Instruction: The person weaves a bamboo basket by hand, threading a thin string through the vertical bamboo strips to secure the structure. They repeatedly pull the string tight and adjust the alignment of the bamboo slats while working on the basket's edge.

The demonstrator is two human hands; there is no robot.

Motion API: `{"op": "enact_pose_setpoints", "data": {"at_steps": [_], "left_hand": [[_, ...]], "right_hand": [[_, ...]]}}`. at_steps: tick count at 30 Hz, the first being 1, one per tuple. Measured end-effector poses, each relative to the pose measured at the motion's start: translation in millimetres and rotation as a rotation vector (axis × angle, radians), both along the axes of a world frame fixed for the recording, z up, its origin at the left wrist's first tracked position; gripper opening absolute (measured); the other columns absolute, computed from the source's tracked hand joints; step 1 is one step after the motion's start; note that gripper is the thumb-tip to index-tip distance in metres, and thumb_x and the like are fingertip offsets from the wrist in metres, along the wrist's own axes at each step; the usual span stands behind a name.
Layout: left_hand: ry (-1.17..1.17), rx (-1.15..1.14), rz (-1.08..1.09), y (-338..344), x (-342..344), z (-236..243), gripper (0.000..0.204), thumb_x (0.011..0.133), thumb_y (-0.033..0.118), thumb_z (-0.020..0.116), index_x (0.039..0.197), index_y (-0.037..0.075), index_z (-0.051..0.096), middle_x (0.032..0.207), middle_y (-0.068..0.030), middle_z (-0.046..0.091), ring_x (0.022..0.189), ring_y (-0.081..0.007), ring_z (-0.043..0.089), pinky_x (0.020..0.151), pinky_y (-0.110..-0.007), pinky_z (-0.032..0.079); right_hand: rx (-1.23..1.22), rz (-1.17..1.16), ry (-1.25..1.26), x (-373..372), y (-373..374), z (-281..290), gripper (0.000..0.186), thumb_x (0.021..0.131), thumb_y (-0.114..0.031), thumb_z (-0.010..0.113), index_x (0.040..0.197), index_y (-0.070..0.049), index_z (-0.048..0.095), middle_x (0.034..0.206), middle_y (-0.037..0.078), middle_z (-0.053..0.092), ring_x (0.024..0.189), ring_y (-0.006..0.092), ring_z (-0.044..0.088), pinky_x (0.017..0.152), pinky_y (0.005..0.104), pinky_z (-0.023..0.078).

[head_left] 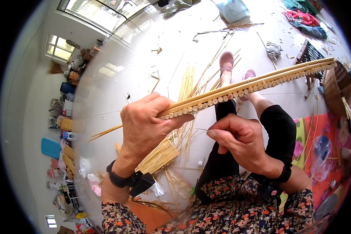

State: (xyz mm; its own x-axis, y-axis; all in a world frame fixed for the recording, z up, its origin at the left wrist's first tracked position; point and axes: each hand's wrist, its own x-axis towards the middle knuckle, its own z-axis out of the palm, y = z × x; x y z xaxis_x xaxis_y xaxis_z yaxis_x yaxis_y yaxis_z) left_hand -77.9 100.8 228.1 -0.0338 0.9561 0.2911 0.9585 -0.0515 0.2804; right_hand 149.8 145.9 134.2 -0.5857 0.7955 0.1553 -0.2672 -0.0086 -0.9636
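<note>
My left hand [144, 123] grips one end of a long panel of straw-coloured stalks [238, 89], thumb below and fingers over the top. The panel slants up to the right, and a row of round cut stalk ends runs along its lower edge. Below its middle, my right hand [241, 142] is closed in a pinch on a thin needle-like piece [201, 129] that points left toward the panel. Whether thread is attached to it is too fine to tell. Beneath my left wrist lies a bundle of cut stalks [160, 156].
Loose stalks [187, 82] are strewn over the pale floor around my feet [226, 64]. A light blue bag [233, 10] and a heap of clothes [306, 21] lie farther off. On the right are a basket [335, 95] and a red floral mat [314, 126]. Boxes line the left wall.
</note>
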Motion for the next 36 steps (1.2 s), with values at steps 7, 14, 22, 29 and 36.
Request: {"op": "enact_pose_setpoints", "data": {"at_steps": [7, 14, 22, 29, 36], "left_hand": [[-0.035, -0.009, 0.01, 7.7, -2.5, 3.5, 0.035, 0.078, 0.038, 0.1, 0.086, 0.008, 0.083, 0.071, -0.0053, 0.067, 0.06, -0.0224, 0.064, 0.056, -0.038, 0.049], [-0.039, -0.009, 0.012, 8.0, -1.9, 2.4, 0.035, 0.078, 0.038, 0.099, 0.085, 0.008, 0.082, 0.07, -0.0051, 0.066, 0.059, -0.0222, 0.063, 0.056, -0.038, 0.048], [-0.02, 0.001, 0.012, 8.4, -1.2, 2.7, 0.037, 0.078, 0.039, 0.099, 0.083, 0.007, 0.081, 0.069, -0.0052, 0.065, 0.058, -0.0215, 0.061, 0.055, -0.038, 0.046], [-0.03, 0.004, 0.02, 7.6, -1.2, 2.3, 0.038, 0.077, 0.039, 0.1, 0.083, 0.007, 0.081, 0.069, -0.0052, 0.066, 0.058, -0.0215, 0.062, 0.055, -0.038, 0.047], [-0.039, 0.01, 0.023, 8.1, -2.4, 1.2, 0.038, 0.076, 0.039, 0.1, 0.082, 0.007, 0.081, 0.07, -0.0052, 0.066, 0.058, -0.0214, 0.062, 0.056, -0.038, 0.047]], "right_hand": [[0.222, -0.124, 0.028, -13.7, 9.2, -4.7, 0.006, 0.106, -0.002, 0.072, 0.104, 0.002, 0.075, 0.079, 0.0, 0.07, 0.061, 0.0033, 0.062, 0.054, 0.0219, 0.049], [0.296, -0.124, 0.049, -16.0, 8.9, -4.7, 0.008, 0.107, 0.0, 0.067, 0.109, 0.003, 0.074, 0.077, 0.001, 0.071, 0.061, 0.0049, 0.064, 0.055, 0.0238, 0.05], [0.287, -0.15, 0.034, -17.5, 8.8, -2.7, 0.009, 0.106, 0.001, 0.067, 0.111, 0.002, 0.074, 0.078, 0.004, 0.072, 0.063, 0.0085, 0.066, 0.057, 0.0262, 0.051], [0.273, -0.152, 0.038, -20.5, 9.6, -2.2, 0.01, 0.108, 0.0, 0.065, 0.11, 0.003, 0.074, 0.076, 0.001, 0.071, 0.06, 0.005, 0.063, 0.055, 0.0242, 0.05], [0.217, -0.125, 0.006, -19.7, 9.9, -2.4, 0.009, 0.103, 0.001, 0.071, 0.111, 0.002, 0.074, 0.078, 0.008, 0.072, 0.065, 0.0112, 0.068, 0.058, 0.0285, 0.05]]}}
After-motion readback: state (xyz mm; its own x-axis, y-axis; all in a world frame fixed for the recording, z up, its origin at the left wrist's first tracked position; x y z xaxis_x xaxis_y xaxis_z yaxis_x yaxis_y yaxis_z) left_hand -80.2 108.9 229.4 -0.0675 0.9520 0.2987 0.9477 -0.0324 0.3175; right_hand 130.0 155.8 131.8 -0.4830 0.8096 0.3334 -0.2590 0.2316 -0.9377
